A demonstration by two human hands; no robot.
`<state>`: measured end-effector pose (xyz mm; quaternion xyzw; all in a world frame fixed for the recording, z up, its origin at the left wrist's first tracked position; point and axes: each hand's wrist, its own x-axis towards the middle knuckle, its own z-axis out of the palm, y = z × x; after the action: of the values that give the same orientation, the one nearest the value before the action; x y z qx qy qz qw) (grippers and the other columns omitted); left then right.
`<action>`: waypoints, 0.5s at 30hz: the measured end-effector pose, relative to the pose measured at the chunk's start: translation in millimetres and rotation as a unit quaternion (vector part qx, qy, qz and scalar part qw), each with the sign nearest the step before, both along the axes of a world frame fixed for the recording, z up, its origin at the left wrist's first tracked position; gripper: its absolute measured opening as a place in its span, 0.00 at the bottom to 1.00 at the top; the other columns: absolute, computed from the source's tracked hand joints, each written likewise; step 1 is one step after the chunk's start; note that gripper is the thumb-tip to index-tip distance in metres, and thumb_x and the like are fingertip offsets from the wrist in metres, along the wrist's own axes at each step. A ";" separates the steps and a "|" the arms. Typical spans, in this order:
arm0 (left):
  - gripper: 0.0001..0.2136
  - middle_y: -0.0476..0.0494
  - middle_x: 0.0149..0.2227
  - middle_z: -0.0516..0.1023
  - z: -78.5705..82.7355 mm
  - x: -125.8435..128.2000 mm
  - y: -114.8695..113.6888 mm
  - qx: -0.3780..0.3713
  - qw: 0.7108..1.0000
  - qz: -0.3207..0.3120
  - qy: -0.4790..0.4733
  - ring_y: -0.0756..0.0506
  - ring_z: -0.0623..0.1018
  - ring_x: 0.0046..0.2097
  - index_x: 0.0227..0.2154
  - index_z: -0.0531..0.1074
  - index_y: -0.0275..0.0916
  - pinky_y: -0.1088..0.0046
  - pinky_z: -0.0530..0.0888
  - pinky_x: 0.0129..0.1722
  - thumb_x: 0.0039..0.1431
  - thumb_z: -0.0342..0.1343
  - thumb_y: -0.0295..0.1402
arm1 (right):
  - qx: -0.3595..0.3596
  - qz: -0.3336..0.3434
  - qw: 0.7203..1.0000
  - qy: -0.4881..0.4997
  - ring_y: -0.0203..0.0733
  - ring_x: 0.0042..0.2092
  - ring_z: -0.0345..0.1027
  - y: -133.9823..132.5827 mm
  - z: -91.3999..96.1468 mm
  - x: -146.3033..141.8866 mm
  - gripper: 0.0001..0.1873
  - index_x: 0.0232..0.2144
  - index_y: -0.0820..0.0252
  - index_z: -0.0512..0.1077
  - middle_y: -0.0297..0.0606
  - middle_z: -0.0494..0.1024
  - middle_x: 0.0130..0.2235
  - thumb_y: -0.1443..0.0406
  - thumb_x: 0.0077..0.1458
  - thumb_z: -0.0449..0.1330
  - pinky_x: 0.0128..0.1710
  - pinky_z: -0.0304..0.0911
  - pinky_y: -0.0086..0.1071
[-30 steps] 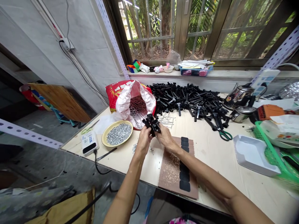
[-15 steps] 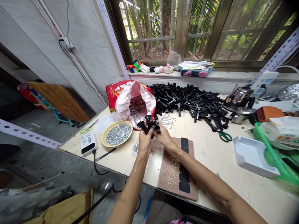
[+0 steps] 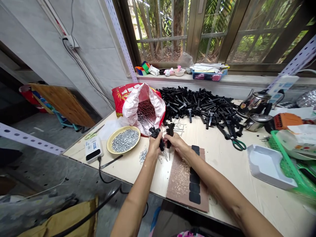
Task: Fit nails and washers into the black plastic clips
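Note:
My left hand [image 3: 154,145] is closed round a bunch of black plastic pieces [image 3: 156,134] with metal pins sticking down from them. Just to its right, my right hand [image 3: 174,141] grips a single black plastic piece [image 3: 170,129] held upright. Both hands hover over the wooden table [image 3: 222,161], above a small heap of silver washers [image 3: 143,155] and the near end of a brown board [image 3: 184,177] with black pads. Behind the hands stands an open white bag of long nails [image 3: 145,112]. A yellow dish of silver washers [image 3: 123,140] lies left of my left hand.
A large heap of black plastic pieces [image 3: 199,107] covers the back of the table. Green-handled scissors [image 3: 234,141], a steel kettle [image 3: 254,102], a white tray [image 3: 268,164] and a green basket [image 3: 291,164] sit at the right. A white device with a cable [image 3: 92,149] lies at the left edge.
The hands held one black bunch together; now they have drawn apart, the right hand holding a single piece and the left keeping the rest. Both hands dropped slightly toward the table.

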<state>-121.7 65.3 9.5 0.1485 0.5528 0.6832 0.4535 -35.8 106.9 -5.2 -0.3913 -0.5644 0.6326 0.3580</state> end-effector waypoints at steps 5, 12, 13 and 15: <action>0.19 0.49 0.22 0.75 -7.4 2.3 8.1 0.009 1.000 -0.027 0.011 0.46 0.77 0.29 0.29 0.71 0.33 0.69 0.74 0.33 0.35 0.69 0.38 | 0.052 -0.052 0.997 -0.034 0.43 0.38 0.70 12.2 -4.6 2.2 0.14 0.37 0.62 0.71 0.38 0.77 0.33 0.61 0.47 0.60 0.38 0.68 0.35; 0.11 0.47 0.26 0.77 19.0 -10.8 -3.5 0.028 0.998 -0.052 -0.011 0.49 0.77 0.31 0.28 0.73 0.34 0.74 0.74 0.34 0.41 0.67 0.31 | 0.460 0.022 0.878 -0.131 0.46 0.60 0.56 -12.6 19.3 44.5 0.18 0.50 0.53 0.71 0.41 0.66 0.58 0.70 0.59 0.51 0.60 0.53 0.47; 0.10 0.46 0.27 0.77 25.1 -13.9 -6.5 0.021 0.998 -0.060 -0.030 0.49 0.77 0.31 0.28 0.73 0.34 0.74 0.74 0.33 0.43 0.67 0.30 | 0.515 0.084 0.844 -0.125 0.44 0.61 0.55 -15.2 23.6 51.7 0.18 0.48 0.50 0.72 0.38 0.67 0.57 0.70 0.60 0.50 0.61 0.53 0.47; 0.07 0.42 0.27 0.78 36.5 -18.3 -13.3 -0.020 0.991 -0.103 -0.085 0.48 0.77 0.31 0.28 0.74 0.33 0.73 0.75 0.32 0.45 0.65 0.28 | 0.577 0.194 0.787 -0.096 0.42 0.61 0.56 -17.4 32.2 63.0 0.17 0.48 0.45 0.72 0.32 0.71 0.55 0.69 0.61 0.52 0.62 0.51 0.47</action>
<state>-140.0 52.0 46.0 0.1369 0.5077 0.6320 0.5694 27.2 89.6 27.0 -0.0527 -0.9199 0.2042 0.3305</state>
